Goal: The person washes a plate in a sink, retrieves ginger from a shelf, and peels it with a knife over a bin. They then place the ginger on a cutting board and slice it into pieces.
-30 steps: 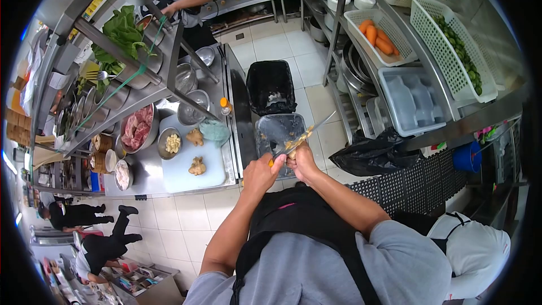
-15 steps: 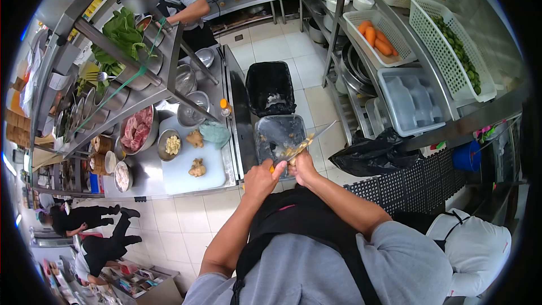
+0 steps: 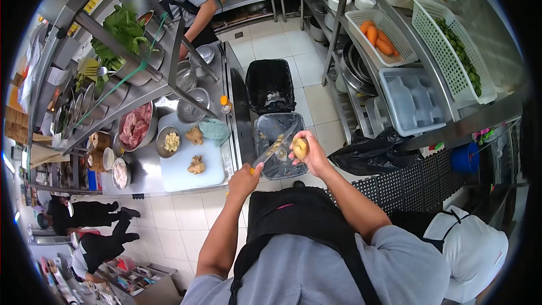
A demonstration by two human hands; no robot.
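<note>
My left hand [image 3: 244,181] is closed around the yellow handle of a knife [image 3: 275,148]. Its blade points up and away, with bits of yellowish peel stuck along it. In my right hand [image 3: 314,157] sits a pale yellow piece of ginger [image 3: 300,147], largely peeled, with my fingers curled round it. Knife and ginger are apart. Both are held over a grey plastic tub [image 3: 276,173] with scraps inside. To the left, two knobs of unpeeled ginger [image 3: 196,165] lie on a white cutting board [image 3: 179,178], beside a metal bowl [image 3: 161,146] of peeled pale pieces.
A black-lined bin [image 3: 255,87] stands beyond the tub. On the counter are a bowl of raw meat [image 3: 135,127], a green plastic bag [image 3: 214,131] and an orange-capped bottle [image 3: 226,103]. Shelves with a basket of carrots [image 3: 379,39] rise at right. A co-worker [image 3: 186,0] stands across the counter.
My hands have moved apart. The knife has come off the ginger and swung left, over the tub, while my right hand has turned the ginger upward. The co-worker's arm has reached lower.
</note>
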